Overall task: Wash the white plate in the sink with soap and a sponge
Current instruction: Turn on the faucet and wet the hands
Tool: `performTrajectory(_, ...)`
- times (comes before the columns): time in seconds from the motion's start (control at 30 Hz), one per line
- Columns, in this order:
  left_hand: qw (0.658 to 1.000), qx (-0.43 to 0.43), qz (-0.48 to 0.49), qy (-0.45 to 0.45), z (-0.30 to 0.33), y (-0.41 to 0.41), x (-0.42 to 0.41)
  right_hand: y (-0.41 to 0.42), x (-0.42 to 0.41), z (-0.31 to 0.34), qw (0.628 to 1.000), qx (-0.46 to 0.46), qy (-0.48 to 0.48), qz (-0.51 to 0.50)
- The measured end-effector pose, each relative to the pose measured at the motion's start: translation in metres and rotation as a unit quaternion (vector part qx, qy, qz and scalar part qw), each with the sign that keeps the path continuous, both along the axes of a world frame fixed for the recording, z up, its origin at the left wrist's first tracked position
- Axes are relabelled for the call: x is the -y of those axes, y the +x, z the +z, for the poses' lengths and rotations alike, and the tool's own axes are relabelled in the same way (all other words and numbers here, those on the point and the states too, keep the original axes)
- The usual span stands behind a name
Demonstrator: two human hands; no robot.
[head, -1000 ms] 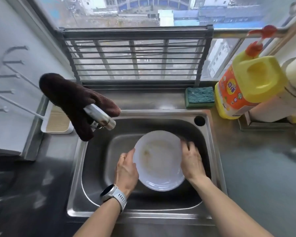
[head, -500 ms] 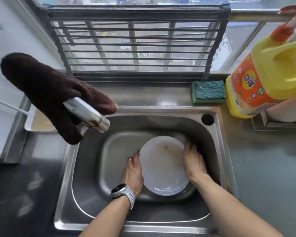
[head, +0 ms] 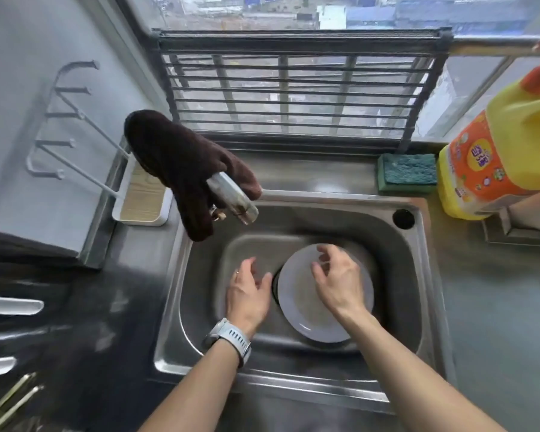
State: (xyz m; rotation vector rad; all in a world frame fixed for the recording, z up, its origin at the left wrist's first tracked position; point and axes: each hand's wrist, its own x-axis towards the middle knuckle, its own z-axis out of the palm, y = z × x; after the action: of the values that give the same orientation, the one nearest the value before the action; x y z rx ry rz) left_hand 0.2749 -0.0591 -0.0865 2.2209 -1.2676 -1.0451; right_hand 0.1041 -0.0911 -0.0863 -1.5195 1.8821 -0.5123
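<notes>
The white plate (head: pixel 306 310) lies flat on the bottom of the steel sink (head: pixel 293 213), right of centre. Above the plate hovers my right hand (head: pixel 337 275), fingers loosely curled and holding nothing. My left hand (head: pixel 247 291) is just left of the plate over the sink floor, fingers relaxed and apart from the rim; a watch is on that wrist. The green sponge (head: pixel 407 173) sits on the ledge behind the sink at the right. Beside it stands the yellow soap bottle (head: pixel 496 160) with an orange label and a red pump.
The faucet (head: pixel 233 198) reaches over the sink's back left with a dark brown cloth (head: pixel 181 163) draped on it. A dark wire rack (head: pixel 293 92) stands behind the sink by the window. A white tray (head: pixel 144 201) sits at the left.
Both hands have let go of the plate, which now lies on the sink floor. My right hand has risen over it and my left hand has drawn slightly away from its rim.
</notes>
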Motion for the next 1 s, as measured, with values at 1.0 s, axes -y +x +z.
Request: performTrajectory(1.0,0.904,-0.274,0.275,-0.181,0.049,0.047,0.058,0.132,0.057,0.046,0.794,0.591,0.110,-0.087)
